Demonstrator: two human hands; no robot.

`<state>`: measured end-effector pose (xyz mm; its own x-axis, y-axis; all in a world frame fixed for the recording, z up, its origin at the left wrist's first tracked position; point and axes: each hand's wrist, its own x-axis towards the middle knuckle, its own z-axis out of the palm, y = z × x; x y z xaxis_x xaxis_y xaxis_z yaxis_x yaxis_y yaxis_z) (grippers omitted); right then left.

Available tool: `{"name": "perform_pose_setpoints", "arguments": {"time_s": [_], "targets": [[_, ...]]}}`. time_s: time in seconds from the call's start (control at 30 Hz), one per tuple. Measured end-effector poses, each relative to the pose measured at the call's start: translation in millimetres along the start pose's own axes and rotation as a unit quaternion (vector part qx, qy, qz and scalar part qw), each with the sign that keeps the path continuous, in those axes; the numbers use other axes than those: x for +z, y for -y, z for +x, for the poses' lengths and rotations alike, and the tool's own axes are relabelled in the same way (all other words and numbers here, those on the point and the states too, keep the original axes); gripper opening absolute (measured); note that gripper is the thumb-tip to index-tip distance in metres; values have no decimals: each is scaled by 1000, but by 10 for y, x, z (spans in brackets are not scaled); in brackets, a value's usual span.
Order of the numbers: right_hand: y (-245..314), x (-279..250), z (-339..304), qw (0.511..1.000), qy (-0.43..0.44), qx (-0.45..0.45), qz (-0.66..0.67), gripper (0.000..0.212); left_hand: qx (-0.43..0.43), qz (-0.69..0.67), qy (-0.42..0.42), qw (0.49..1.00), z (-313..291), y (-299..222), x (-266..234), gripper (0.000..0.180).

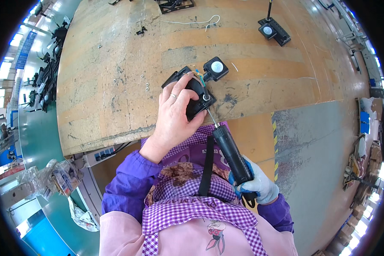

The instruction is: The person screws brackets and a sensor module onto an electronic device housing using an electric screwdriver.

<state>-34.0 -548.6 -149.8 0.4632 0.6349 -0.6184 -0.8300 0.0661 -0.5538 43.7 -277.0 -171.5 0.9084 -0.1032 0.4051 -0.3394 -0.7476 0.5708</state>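
My bare left hand (175,109), with a ring on one finger, grips a black device housing (195,85) at the table's near edge. Thin coloured wires show at the housing, and a small black sensor head (216,68) with a white dome sits at its far right. My gloved right hand (259,184) is closed around a black electric screwdriver (233,154). The driver's thin bit points up and left, its tip at the housing's near right corner. Whether the tip sits in a screw is too small to tell.
Another black unit with a white dome (274,31) lies at the far right of the wooden table (128,55). A white wire (200,22), several small nuts (147,84) and black bracket parts (175,5) lie about. Black parts (47,81) are piled at the left.
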Motion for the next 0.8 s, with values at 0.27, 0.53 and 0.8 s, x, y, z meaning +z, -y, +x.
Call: {"name": "perform_pose_setpoints", "arguments": {"time_s": [0.27, 0.53, 0.8], "targets": [[25, -13, 9, 1000, -5, -1, -11, 101, -38, -34, 31, 998, 68, -25, -111, 50], [4, -43, 2, 1000, 13, 16, 7, 100, 9, 107, 67, 992, 77, -9, -47, 61], [123, 11, -60, 981, 66, 67, 171, 82, 1, 58, 106, 993, 112, 26, -58, 57]]}}
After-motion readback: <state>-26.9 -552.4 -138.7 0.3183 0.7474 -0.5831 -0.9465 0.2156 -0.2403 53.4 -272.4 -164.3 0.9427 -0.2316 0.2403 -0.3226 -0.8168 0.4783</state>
